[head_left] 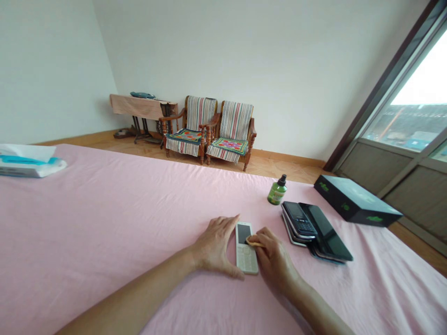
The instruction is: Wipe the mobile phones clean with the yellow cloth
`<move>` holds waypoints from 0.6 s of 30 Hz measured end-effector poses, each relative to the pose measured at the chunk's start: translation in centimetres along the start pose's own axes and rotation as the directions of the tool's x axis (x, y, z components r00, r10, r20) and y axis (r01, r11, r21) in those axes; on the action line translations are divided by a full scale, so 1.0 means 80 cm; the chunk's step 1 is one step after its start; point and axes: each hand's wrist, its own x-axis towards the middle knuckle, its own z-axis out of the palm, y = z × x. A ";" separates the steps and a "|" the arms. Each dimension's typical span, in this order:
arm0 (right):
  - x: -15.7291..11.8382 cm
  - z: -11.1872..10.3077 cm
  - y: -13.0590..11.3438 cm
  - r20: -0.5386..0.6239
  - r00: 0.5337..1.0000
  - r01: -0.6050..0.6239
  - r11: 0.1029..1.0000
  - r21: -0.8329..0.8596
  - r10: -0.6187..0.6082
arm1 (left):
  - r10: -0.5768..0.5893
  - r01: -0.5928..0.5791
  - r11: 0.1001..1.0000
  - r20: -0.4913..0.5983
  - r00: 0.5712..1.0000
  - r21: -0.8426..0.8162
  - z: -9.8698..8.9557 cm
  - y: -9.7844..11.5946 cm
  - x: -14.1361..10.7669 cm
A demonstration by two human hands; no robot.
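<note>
Being steadied on a pale pink cotton sheet (104, 223), a slim silver keypad mobile phone (246, 258) is being braced along its left edge by the person's left hand (213, 246), whose fingers are being held spread and relaxed rather than clenched. A small tan cloth pad (254, 242) is being pinched in the right hand (274, 261) and pressed against the phone near its dark screen. The phone is lying face up between both hands, directly in front of the person. Only this one phone is being handled. Just to the right, a black slider phone (299, 219) is lying on a stack of other handsets (289, 231), and a black slate-style handset (328, 232) is lying against that stack, with neither being touched by a hand. Whether any other part of the silver phone has been reached by the pad cannot be told from this view. Farther off, a green bottle with a black pump top (277, 191) is standing upright beyond the stack, a black box with green printing (356, 201) is lying towards the right, and a white-and-teal packet of wipes (30, 160) is lying at the far left of the sheet.
</note>
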 end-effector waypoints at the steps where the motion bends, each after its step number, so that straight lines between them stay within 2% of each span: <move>1: -0.006 -0.003 -0.006 0.018 1.000 -0.016 1.000 0.015 0.016 | 0.010 -0.010 1.000 -0.002 1.000 -0.004 0.000 0.000 0.000; 4: -0.012 -0.012 -0.020 0.092 0.995 -0.039 0.998 0.041 0.035 | 0.025 -0.025 1.000 -0.004 1.000 -0.013 -0.001 0.000 0.000; 7: 0.004 -0.015 -0.024 0.048 0.999 0.005 1.000 0.011 -0.006 | 0.008 -0.008 1.000 0.000 1.000 -0.007 -0.001 0.001 0.000; 9: 0.022 -0.009 -0.020 -0.023 0.999 0.034 0.998 -0.057 -0.036 | 0.000 0.000 1.000 0.001 1.000 -0.007 -0.001 0.001 -0.001; 11: 0.042 0.003 -0.012 -0.038 0.998 0.043 0.995 -0.090 -0.046 | 0.002 -0.002 1.000 -0.007 1.000 -0.019 -0.001 0.001 -0.001; 14: 0.062 0.019 -0.001 -0.030 0.998 0.054 0.992 -0.117 -0.058 | 0.006 -0.008 0.999 -0.031 1.000 -0.043 0.000 0.001 -0.002; 18: 0.064 0.027 0.000 0.011 0.997 0.081 0.986 -0.146 -0.080 | 0.014 -0.016 0.999 -0.035 0.999 -0.052 0.001 0.000 -0.001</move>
